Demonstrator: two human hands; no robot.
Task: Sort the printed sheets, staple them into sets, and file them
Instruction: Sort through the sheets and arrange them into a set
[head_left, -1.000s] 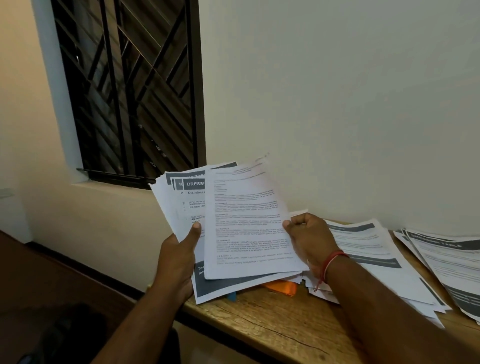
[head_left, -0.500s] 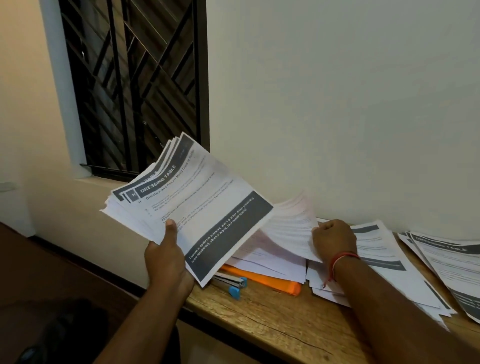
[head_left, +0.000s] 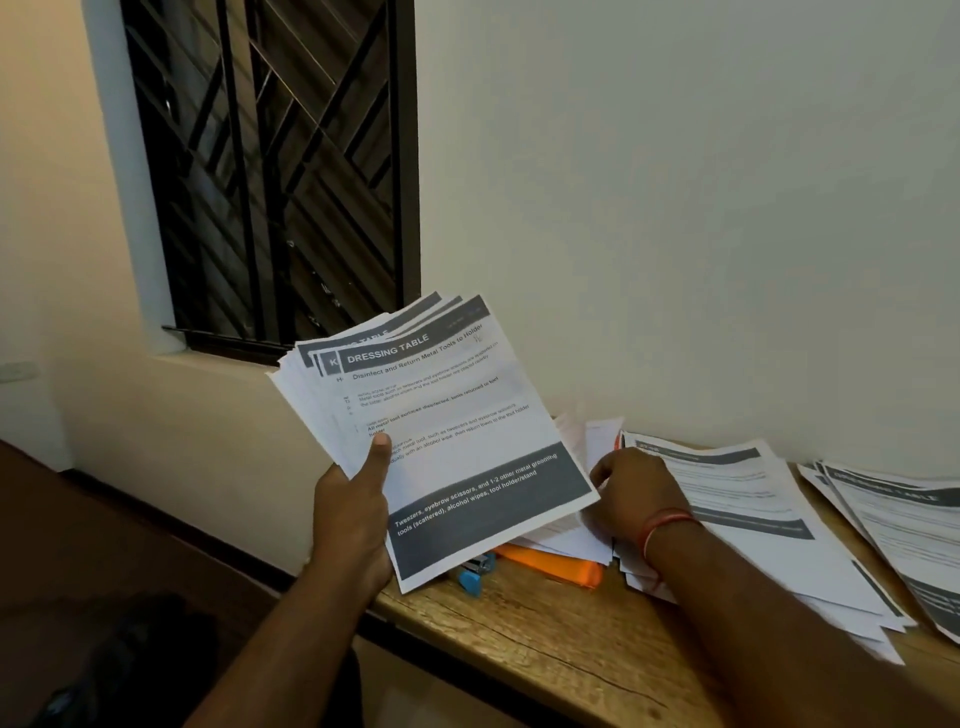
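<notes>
The left hand grip pinches fanned printed sheets; the right hand touches loose sheets on the worktop, grip unclear.

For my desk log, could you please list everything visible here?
held stack: one, white and grey, in left hand
loose sheets: one pile, white, under the right hand
middle pile: one, white and grey, right of that hand
far pile: one, white and grey, far right
folder: one, orange, under the loose sheets
stapler: one, blue, left of the folder
table: one, light wood, lower right
window grille: one, dark, upper left
left hand: one, grip round the held stack
right hand: one, on the loose sheets
</notes>
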